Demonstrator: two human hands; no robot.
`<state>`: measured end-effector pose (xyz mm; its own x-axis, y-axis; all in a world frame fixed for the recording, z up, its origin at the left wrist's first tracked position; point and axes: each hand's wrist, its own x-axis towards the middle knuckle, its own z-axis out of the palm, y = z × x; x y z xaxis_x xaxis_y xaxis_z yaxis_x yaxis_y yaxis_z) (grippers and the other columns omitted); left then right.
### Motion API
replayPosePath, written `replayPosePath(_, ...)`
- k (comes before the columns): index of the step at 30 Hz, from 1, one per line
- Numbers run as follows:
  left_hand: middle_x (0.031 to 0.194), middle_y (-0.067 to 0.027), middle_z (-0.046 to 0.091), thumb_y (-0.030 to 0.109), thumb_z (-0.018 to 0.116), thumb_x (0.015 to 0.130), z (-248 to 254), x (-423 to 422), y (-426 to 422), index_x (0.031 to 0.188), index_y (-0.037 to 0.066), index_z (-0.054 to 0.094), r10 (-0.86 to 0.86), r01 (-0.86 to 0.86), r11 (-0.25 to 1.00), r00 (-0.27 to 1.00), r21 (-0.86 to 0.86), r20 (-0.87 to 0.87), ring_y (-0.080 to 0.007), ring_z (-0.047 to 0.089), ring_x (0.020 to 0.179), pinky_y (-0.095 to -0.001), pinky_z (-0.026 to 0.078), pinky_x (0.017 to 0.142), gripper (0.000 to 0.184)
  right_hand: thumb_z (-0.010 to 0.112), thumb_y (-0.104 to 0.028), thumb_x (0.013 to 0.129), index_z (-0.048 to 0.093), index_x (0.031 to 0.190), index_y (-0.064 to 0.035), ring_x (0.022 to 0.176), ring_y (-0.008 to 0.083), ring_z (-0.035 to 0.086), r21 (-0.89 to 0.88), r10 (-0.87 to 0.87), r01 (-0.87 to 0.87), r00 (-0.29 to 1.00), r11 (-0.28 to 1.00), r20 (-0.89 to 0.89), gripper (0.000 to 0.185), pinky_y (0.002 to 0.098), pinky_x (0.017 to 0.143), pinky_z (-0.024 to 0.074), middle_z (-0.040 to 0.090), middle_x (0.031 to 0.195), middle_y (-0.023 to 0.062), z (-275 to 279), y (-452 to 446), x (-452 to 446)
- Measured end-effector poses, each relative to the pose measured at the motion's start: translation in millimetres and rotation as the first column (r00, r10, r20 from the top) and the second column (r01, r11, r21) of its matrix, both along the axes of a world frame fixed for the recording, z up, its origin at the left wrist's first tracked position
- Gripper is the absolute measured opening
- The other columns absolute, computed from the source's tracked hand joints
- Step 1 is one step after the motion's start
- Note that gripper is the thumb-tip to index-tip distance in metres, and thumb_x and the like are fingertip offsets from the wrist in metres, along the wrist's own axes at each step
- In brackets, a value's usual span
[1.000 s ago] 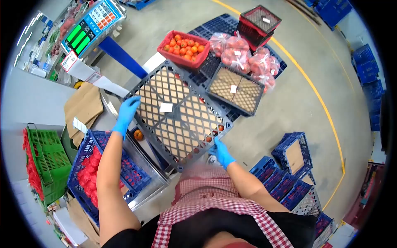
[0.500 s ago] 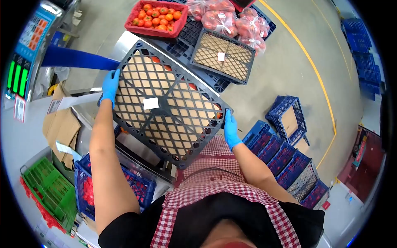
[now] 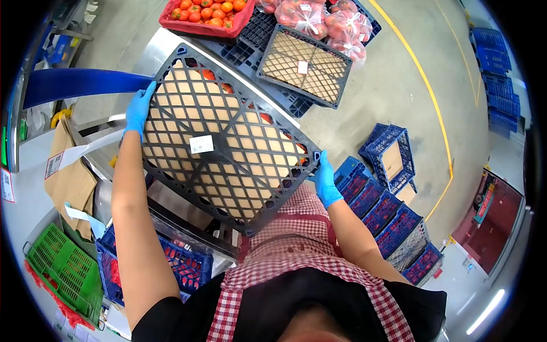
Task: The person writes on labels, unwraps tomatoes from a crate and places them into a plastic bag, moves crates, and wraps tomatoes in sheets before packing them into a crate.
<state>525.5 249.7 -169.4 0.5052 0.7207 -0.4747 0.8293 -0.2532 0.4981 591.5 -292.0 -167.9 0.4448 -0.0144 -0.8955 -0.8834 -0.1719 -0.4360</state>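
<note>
Between my two hands is a black plastic lattice crate [image 3: 250, 139], tilted toward me over a metal surface. Brown cardboard shows behind its bars, with red tomatoes [image 3: 208, 74] peeking through along the edges. A white label [image 3: 201, 144] lies on the lattice near the middle. My left hand [image 3: 138, 111], in a blue glove, is closed on the crate's left side. The gloved right hand [image 3: 326, 181] grips the opposite corner. Most of the fingertips are hidden by the crate.
Beyond the crate, a red-lined tray of tomatoes [image 3: 206, 31], bagged tomatoes [image 3: 302, 17] and another lattice crate [image 3: 306, 65] rest on a dark pallet [image 3: 242, 54]. Blue crates [image 3: 382, 214] line the floor at right. A green crate [image 3: 67, 265] stands lower left, below a blue post [image 3: 80, 86].
The crate and both hands have stayed together, the left side shifting a little left in view. The surroundings have slid slightly as my head moved; the scale display has nearly left the view.
</note>
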Motion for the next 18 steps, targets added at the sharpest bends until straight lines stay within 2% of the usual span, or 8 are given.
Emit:
replayPosePath(4, 0.110, -0.0213, 0.060, 0.070, 0.044, 0.076, -4, 5, 15, 0.104, -0.001, 0.064, -0.071, 0.069, 0.997, 0.989, -0.023, -0.127, -0.0319, 0.056, 0.102, -0.0361, 0.039, 0.091, 0.079, 0.031, -0.070, 0.083, 0.045, 0.129, -0.0106, 0.116, 0.0253, 0.046, 0.249, -0.177, 0.183, 0.983, 0.951, -0.046, 0.077, 0.0400, 0.096, 0.0390, 0.049, 0.128, 0.0097, 13, 20, -27)
replayPosePath(5, 0.115, -0.0209, 0.058, 0.070, 0.044, 0.076, 0, 6, 12, 0.109, -0.001, 0.062, -0.029, 0.021, 0.998, 0.992, -0.067, -0.124, -0.0319, 0.054, 0.108, -0.0355, 0.038, 0.093, 0.080, 0.037, -0.070, 0.082, 0.044, 0.130, -0.0116, 0.118, 0.0258, 0.044, 0.258, -0.196, 0.223, 0.973, 0.940, -0.123, 0.076, 0.0431, 0.097, 0.0359, 0.046, 0.131, 0.0083, 28, 30, -34)
replayPosePath(7, 0.116, -0.0204, 0.057, 0.069, 0.045, 0.076, 6, 11, 7, 0.112, -0.001, 0.060, 0.015, -0.025, 0.995, 0.995, -0.102, -0.097, -0.0321, 0.053, 0.111, -0.0351, 0.037, 0.095, 0.080, 0.046, -0.065, 0.082, 0.044, 0.131, -0.0121, 0.120, 0.0266, 0.042, 0.221, -0.061, 0.092, 0.987, 0.971, -0.146, 0.072, 0.0475, 0.096, 0.0353, 0.043, 0.134, 0.0077, 42, 31, -52)
replayPosePath(10, 0.115, -0.0206, 0.058, 0.068, 0.045, 0.077, 10, 15, 7, 0.112, -0.002, 0.060, -0.012, -0.007, 0.993, 0.986, -0.115, -0.165, -0.0313, 0.053, 0.111, -0.0341, 0.037, 0.094, 0.079, 0.054, -0.059, 0.081, 0.042, 0.132, -0.0119, 0.120, 0.0272, 0.042, 0.299, -0.209, 0.332, 0.903, 0.895, -0.376, 0.070, 0.0501, 0.095, 0.0343, 0.043, 0.134, 0.0078, 17, 28, -86)
replayPosePath(11, 0.115, -0.0212, 0.058, 0.068, 0.045, 0.077, 14, 16, 3, 0.112, -0.002, 0.059, -0.003, -0.013, 0.993, 0.991, -0.119, -0.132, -0.0315, 0.053, 0.112, -0.0339, 0.037, 0.095, 0.080, 0.055, -0.054, 0.083, 0.041, 0.132, -0.0114, 0.116, 0.0271, 0.046, 0.152, -0.166, 0.229, 0.925, 0.961, -0.342, 0.066, 0.0489, 0.092, 0.0372, 0.048, 0.130, 0.0077, 16, 28, -86)
replayPosePath(13, 0.115, -0.0220, 0.058, 0.069, 0.044, 0.077, 7, 15, 7, 0.112, -0.003, 0.059, 0.010, -0.027, 0.994, 0.988, -0.108, -0.156, -0.0320, 0.052, 0.112, -0.0340, 0.037, 0.095, 0.081, 0.052, -0.047, 0.088, 0.037, 0.134, -0.0081, 0.111, 0.0233, 0.049, 0.244, -0.049, 0.116, 0.963, 0.963, -0.264, 0.062, 0.0384, 0.093, 0.0392, 0.050, 0.125, 0.0103, 13, 22, -82)
replayPosePath(16, 0.121, -0.0250, 0.052, 0.075, 0.039, 0.075, 4, 16, 7, 0.115, -0.009, 0.053, 0.060, -0.083, 0.989, 0.982, -0.126, -0.178, -0.0336, 0.048, 0.117, -0.0354, 0.034, 0.098, 0.094, 0.052, -0.047, 0.088, 0.050, 0.120, -0.0075, 0.089, 0.0211, 0.059, 0.192, -0.101, 0.128, 0.984, 0.973, -0.143, 0.051, 0.0397, 0.078, 0.0475, 0.060, 0.104, 0.0064, 19, 30, -85)
replayPosePath(18, 0.123, -0.0259, 0.050, 0.075, 0.039, 0.075, 13, 17, 6, 0.116, -0.009, 0.053, 0.003, -0.020, 0.995, 0.986, -0.098, -0.170, -0.0342, 0.045, 0.119, -0.0364, 0.033, 0.099, 0.094, 0.052, -0.044, 0.089, 0.052, 0.115, -0.0073, 0.084, 0.0191, 0.059, 0.272, -0.132, 0.161, 0.984, 0.949, -0.122, 0.045, 0.0363, 0.074, 0.0485, 0.060, 0.099, 0.0055, 17, 28, -85)
